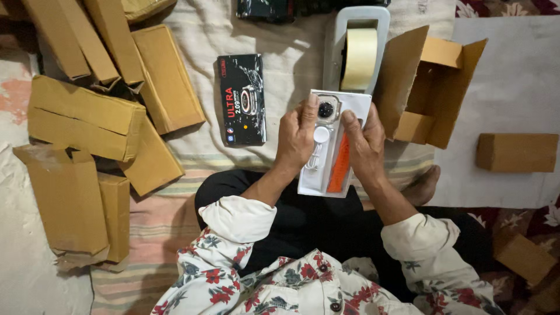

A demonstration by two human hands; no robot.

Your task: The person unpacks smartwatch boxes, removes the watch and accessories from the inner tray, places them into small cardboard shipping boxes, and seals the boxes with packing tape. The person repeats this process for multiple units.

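- Both hands are gripping a white tray point(333, 153) carrying a smartwatch point(326, 109), charger and orange strap; the left hand point(296, 135) is clasping its left edge, the right hand point(364, 142) its right edge, over the lap.
- The tray is sitting unboxed; its black box point(242, 99) is lying on the cloth point(291, 52) just left.
- A tape dispenser point(357, 49) and an open carton point(429, 87) are waiting beyond.
- Flat cartons point(87, 116) are piling up along the cloth's left edge.
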